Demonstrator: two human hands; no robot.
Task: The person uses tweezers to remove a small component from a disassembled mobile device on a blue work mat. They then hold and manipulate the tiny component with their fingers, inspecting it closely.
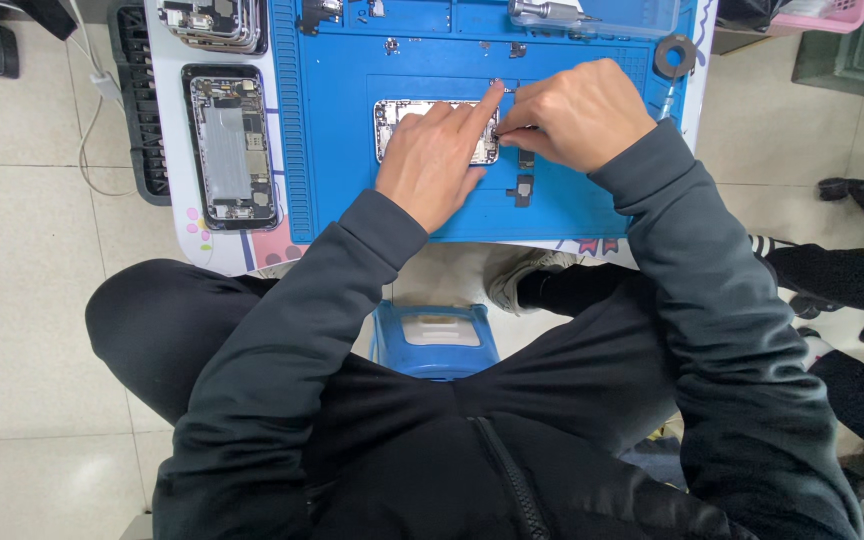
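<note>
The opened phone lies on the blue mat, under both hands. The left hand presses it flat, index finger stretched. The right hand pinches something too small to tell. It looks light, stiff, fragile inside; better hold by the edges

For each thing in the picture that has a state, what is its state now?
Opened phone: lies flat on the blue mat, insides showing, partly covered by the hands.
Second opened phone: lies apart on the table's left side, untouched.
Left hand: rests on the phone, index finger stretched out.
Right hand: fingertips pinched at the phone's right end.
Small black parts: loose on the mat.
</note>
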